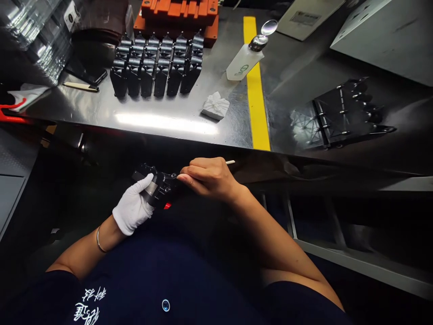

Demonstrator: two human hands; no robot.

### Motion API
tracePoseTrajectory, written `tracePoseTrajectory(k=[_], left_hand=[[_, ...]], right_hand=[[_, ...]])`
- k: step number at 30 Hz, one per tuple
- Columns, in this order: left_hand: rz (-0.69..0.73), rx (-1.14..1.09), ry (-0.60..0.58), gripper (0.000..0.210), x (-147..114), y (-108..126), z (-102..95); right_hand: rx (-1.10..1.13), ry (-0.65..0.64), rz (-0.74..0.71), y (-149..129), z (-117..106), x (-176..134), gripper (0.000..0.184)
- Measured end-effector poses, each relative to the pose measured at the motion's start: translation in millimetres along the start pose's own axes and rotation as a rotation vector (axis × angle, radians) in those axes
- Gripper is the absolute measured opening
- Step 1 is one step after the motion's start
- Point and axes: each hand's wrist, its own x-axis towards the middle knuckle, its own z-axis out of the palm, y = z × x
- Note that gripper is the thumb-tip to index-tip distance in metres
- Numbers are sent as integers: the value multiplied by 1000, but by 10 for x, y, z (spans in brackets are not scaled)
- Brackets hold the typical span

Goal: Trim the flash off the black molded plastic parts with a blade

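My left hand (133,205), in a white glove, grips a black moulded plastic part (161,188) in front of the bench edge, its thumb lying on top. A grey rectangular patch shows on the part beside that thumb. Bare and closed, my right hand (211,178) is at the part's right end. The pale end of a thin stick-like tool (230,162) pokes out behind its knuckles. The working tip of this tool is hidden by my fingers, so I cannot tell whether it touches the part.
On the metal bench stand several black plastic parts (160,67) in a row before an orange fixture (182,27). A folded white cloth (215,106), a white bottle (244,63), yellow tape (255,99), a pale stick tool (81,85) and black mouldings (345,113) also lie there.
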Motion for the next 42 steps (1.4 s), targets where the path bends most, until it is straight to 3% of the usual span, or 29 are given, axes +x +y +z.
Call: tracePoseTrajectory(k=[13, 18, 19, 21, 23, 26, 30, 36, 42], left_hand=[[-131, -33, -47, 32, 21, -32, -42], [-162, 8, -69, 34, 60, -12, -79], [-123, -15, -81, 35, 64, 12, -76], [-19, -65, -114, 35, 66, 69, -70], [58, -75, -130, 36, 64, 117, -69], [104, -30, -106, 39, 60, 133, -66], [153, 10, -82, 43, 43, 86, -25], [145, 12, -70, 44, 50, 21, 11], [58, -37, -96, 41, 67, -22, -4]], right_hand=[[605, -322, 127, 80, -104, -19, 37], [954, -688, 192, 186, -148, -96, 47], [1000, -694, 231, 191, -151, -113, 49], [1005, -509, 405, 158, -125, -135, 52], [933, -188, 608, 70, -43, -133, 53], [848, 129, 719, -117, 162, -93, 46], [889, 291, 803, -348, 414, -41, 40], [950, 429, 928, -593, 598, -20, 37], [882, 780, 1001, -735, 900, -18, 40]])
